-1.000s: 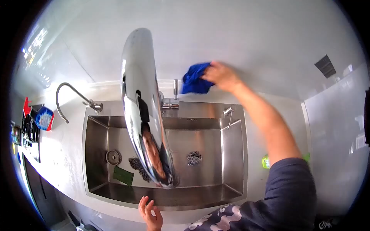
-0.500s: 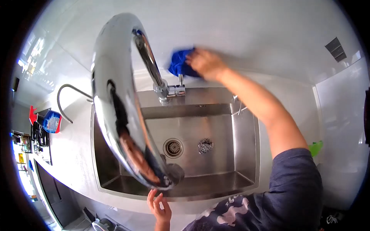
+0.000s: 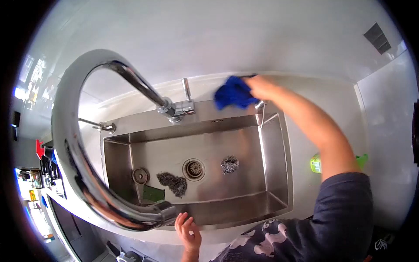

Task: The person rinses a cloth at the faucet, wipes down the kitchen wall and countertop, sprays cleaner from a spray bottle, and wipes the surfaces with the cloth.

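My right hand (image 3: 262, 88) grips a bunched blue cloth (image 3: 233, 93) at the back of the counter, right of the faucet's base. The cloth hangs over the sink's rear ledge, close to a small chrome fitting (image 3: 261, 106). Down at the front rim, my left hand (image 3: 188, 230) has its fingers loosely bent and apart, holding nothing. It is just beside the spout end of the tall chrome faucet (image 3: 70, 94). Below lies the steel sink (image 3: 227, 187), with a steel wool scourer (image 3: 229, 164) right of the drain (image 3: 193, 169).
A dark scourer (image 3: 173, 184), a round strainer (image 3: 140, 175) and a green pad (image 3: 153, 193) lie in the sink's left part. Behind my right forearm is a green bottle (image 3: 316, 163). A spray bottle's red trigger (image 3: 40, 149) shows at far left.
My right hand has moved the blue cloth right, from behind the faucet handle towards the chrome fitting. My view has shifted, uncovering the sink's left part. My left hand stays at the front rim.
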### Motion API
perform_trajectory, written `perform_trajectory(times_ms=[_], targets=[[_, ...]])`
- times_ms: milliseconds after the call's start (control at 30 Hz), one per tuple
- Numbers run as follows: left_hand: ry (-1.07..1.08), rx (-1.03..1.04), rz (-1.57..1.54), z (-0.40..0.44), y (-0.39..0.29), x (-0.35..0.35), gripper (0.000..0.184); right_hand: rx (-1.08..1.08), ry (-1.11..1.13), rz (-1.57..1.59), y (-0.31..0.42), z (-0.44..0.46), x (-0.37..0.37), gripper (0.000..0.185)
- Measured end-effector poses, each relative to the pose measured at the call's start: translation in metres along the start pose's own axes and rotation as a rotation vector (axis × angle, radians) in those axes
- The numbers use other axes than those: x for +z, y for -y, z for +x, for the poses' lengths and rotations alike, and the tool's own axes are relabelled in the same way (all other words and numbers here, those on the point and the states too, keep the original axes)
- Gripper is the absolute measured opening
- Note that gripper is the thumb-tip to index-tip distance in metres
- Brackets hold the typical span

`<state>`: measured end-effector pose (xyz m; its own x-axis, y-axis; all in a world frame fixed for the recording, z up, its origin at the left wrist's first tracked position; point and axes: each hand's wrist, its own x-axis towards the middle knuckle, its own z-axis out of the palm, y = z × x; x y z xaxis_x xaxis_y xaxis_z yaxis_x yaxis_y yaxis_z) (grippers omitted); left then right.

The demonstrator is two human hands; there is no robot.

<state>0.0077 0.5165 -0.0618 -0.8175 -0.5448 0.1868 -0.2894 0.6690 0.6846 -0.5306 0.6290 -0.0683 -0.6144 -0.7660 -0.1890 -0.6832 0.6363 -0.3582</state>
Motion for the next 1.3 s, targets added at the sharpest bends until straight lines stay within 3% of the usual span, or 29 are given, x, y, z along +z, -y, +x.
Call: perform_trajectory(times_ms=[67,100,200,267,300,333,367,400,533,567,600,667,700,733,800,833,900,1033,1067,1100,1167,1233,1300], targets=[[0.005,-0.002,0.014,-0.013,0.007,-0.002,0.029,-0.054,-0.049,-0.002,-0.020,-0.022,-0.025,0.041],[0.011,-0.011,0.018,-0.017,0.008,-0.004,0.030,0.072,0.050,-0.047,-0.009,-0.022,-0.032,0.040],[0.020,-0.032,0.010,-0.021,0.011,-0.009,0.028,0.137,-0.032,-0.159,0.061,-0.002,-0.006,0.037],[0.010,-0.041,0.028,-0.021,0.014,-0.011,0.027,0.045,-0.040,-0.023,0.108,0.023,0.018,0.036],[0.003,-0.046,0.047,-0.019,0.015,-0.011,0.027,-0.151,-0.184,0.082,0.122,0.040,0.050,0.040],[-0.001,-0.049,0.039,-0.017,0.015,-0.010,0.023,-0.124,-0.185,0.083,0.156,0.040,0.056,0.044],[0.007,-0.037,0.027,-0.011,0.014,-0.007,0.023,-0.247,0.008,-0.194,0.152,0.057,0.052,0.047],[-0.016,-0.024,0.036,-0.007,0.013,-0.005,0.025,-0.183,-0.120,-0.123,0.151,0.042,0.048,0.043],[0.004,-0.001,0.054,0.003,0.002,0.002,0.026,-0.137,-0.161,-0.037,0.096,0.027,0.026,0.033],[0.018,0.022,0.041,0.004,0.002,0.002,0.025,-0.035,-0.079,-0.052,0.085,0.015,0.012,0.031],[0.017,0.033,0.042,0.003,0.003,0.003,0.023,0.007,0.018,-0.069,0.063,0.013,0.007,0.045],[0.010,0.023,0.044,-0.003,0.003,0.001,0.022,0.043,-0.011,-0.078,0.022,-0.010,-0.005,0.049],[0.007,0.015,0.032,-0.006,0.003,0.000,0.021,0.171,-0.015,-0.031,0.006,-0.019,-0.015,0.047],[0.011,-0.005,0.048,-0.011,0.004,-0.002,0.019,0.117,-0.070,0.061,-0.020,-0.029,-0.020,0.046],[0.012,0.007,0.059,-0.019,0.009,-0.009,0.020,0.331,0.027,0.019,-0.063,-0.049,-0.044,0.037],[0.019,0.015,0.066,-0.023,0.012,-0.012,0.021,0.319,-0.068,0.021,-0.077,-0.067,-0.050,0.032],[0.002,-0.020,0.056,-0.029,0.018,-0.013,0.020,0.267,-0.243,-0.016,-0.103,-0.089,-0.041,0.043],[0.019,-0.034,0.068,-0.027,0.012,-0.019,0.021,0.588,-0.365,-0.086,-0.105,-0.107,-0.021,0.045],[-0.006,-0.031,0.066,-0.025,0.013,-0.018,0.020,0.594,-0.507,-0.093,-0.119,-0.115,-0.006,0.044],[-0.005,-0.025,0.063,-0.027,0.016,-0.020,0.020,0.770,-0.451,-0.099,-0.115,-0.122,-0.004,0.043],[-0.052,-0.079,0.015,-0.037,0.019,-0.020,0.021,0.787,-0.568,-0.125,-0.112,-0.129,0.020,0.039],[-0.031,-0.063,-0.013,-0.037,0.020,-0.015,0.022,0.638,-0.693,-0.209,-0.097,-0.144,0.050,0.040],[0.017,-0.023,-0.054,-0.032,0.019,-0.009,0.023,0.634,-0.586,-0.182,-0.049,-0.169,0.055,0.043]])
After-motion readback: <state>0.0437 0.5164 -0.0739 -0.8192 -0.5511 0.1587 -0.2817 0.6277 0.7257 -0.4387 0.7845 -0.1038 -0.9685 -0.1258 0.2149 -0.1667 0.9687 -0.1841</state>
